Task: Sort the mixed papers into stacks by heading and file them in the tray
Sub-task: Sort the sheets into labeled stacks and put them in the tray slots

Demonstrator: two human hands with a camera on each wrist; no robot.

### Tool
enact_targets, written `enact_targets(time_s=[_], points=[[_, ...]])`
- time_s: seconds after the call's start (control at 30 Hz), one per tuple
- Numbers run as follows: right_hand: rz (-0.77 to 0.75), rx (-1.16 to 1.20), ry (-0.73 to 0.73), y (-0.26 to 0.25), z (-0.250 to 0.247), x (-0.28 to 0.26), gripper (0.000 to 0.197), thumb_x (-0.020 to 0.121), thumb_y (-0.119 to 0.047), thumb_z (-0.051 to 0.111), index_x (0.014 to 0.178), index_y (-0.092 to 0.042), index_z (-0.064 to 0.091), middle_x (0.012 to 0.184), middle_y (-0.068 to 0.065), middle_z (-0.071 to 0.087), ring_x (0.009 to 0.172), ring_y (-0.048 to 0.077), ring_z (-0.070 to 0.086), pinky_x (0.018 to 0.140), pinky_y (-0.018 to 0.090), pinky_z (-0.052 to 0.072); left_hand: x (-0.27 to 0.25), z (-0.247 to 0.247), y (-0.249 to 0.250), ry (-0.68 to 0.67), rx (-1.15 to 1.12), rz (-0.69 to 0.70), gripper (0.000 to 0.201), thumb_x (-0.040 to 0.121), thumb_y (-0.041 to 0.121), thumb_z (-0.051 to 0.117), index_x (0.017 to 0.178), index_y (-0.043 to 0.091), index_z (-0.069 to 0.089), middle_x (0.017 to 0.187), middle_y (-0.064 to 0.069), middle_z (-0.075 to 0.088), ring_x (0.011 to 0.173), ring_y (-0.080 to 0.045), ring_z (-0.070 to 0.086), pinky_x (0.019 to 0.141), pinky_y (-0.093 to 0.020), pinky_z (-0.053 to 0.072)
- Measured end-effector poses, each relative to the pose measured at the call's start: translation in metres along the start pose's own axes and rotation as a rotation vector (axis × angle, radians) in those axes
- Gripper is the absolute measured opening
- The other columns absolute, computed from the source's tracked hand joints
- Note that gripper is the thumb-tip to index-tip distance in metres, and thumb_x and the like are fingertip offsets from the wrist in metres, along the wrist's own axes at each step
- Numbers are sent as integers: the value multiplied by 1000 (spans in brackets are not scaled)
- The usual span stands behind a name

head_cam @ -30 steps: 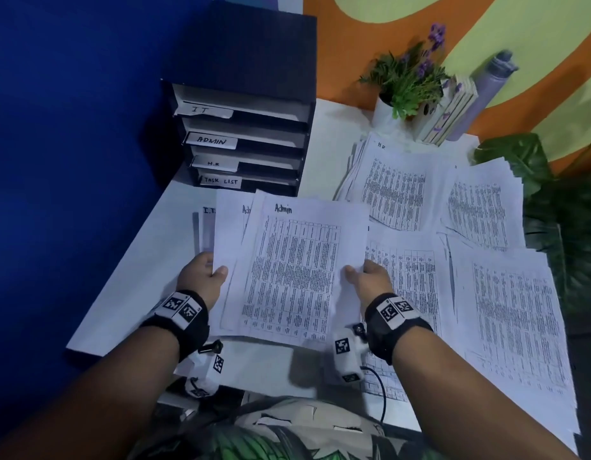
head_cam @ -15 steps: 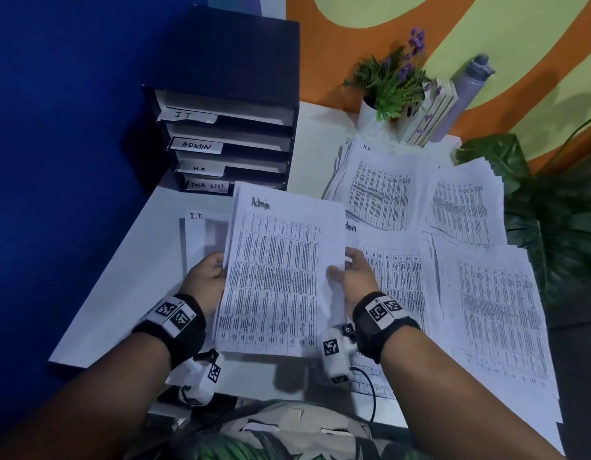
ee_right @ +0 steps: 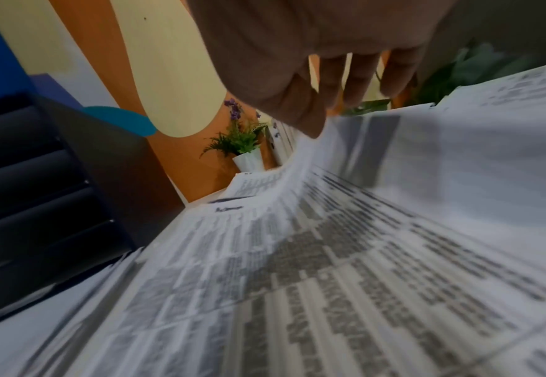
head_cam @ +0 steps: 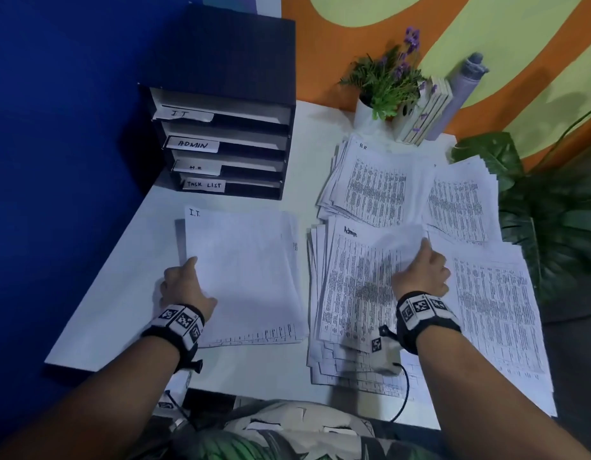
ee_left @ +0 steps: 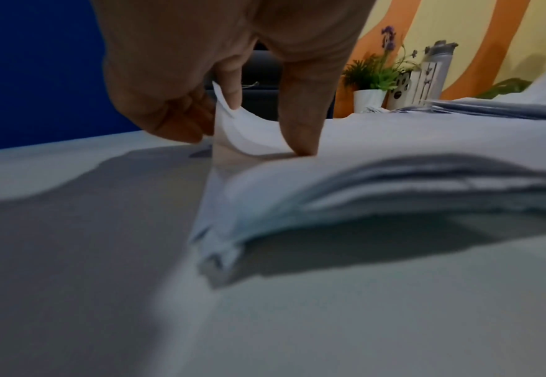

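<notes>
This is an office: a desk [head_cam: 121, 280] with paper piles [head_cam: 380, 194] and a file tray [head_cam: 221, 141] labelled IT, Admin, HR.

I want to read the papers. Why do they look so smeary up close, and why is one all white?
Right wrist view: the Admin sheet is streaked with motion blur beneath the right hand. Left wrist view: the I.T. stack has soft, out-of-focus edges and casts a dark shadow; the left hand pinches a corner. Head view: sharper, but the top I.T. page looks washed-out and pale, and the room is dim.
</notes>
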State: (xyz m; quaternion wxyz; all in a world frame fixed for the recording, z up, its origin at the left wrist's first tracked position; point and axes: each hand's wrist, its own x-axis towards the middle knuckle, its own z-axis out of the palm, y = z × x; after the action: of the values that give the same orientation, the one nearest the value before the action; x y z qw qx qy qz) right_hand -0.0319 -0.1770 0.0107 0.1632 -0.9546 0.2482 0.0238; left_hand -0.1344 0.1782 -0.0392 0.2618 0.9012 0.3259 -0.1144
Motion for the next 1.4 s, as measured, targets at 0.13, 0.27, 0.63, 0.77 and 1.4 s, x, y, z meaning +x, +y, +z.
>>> enact_targets(time_s=[0.13,0.27,0.63,0.77,1.4], points=[[-250,135,-143,-24,15,-19,62,82,0,58,138,-24,46,141,7,37,129,28,39,106,45,41,-1,3,0,5,-317,27,98,80,-2,68,153,26,9,146,-16,36,129,-33,44,107,-40,38],[-363,330,-391,-51,30,-50,32,94,-14,55,125,-18,59,128,4,52,116,21,55,95,27,46,-1,2,-4,2,-358,86,64,88,-5,54,146,17,36,118,-14,59,109,-31,57,93,-33,43],[-125,478,-537,-81,49,-63,29,87,-18,60,113,-9,54,104,6,57,100,25,55,86,34,49,6,0,2,-88,-420,160,41,89,13,64,128,12,53,121,-10,59,103,-24,59,98,-36,47],[-213,282,-413,-75,63,-58,30,85,-12,54,63,-14,34,64,2,40,70,21,44,53,27,31,14,5,-10,-34,-45,27,81,77,32,78,145,15,38,141,-17,37,127,-33,43,107,-35,37],[-159,371,-513,-75,78,-72,20,81,-15,62,76,1,52,73,13,55,68,22,49,61,31,42,20,0,-15,-71,-349,7,32,89,17,61,120,8,55,113,-11,63,101,-30,60,86,-31,46]])
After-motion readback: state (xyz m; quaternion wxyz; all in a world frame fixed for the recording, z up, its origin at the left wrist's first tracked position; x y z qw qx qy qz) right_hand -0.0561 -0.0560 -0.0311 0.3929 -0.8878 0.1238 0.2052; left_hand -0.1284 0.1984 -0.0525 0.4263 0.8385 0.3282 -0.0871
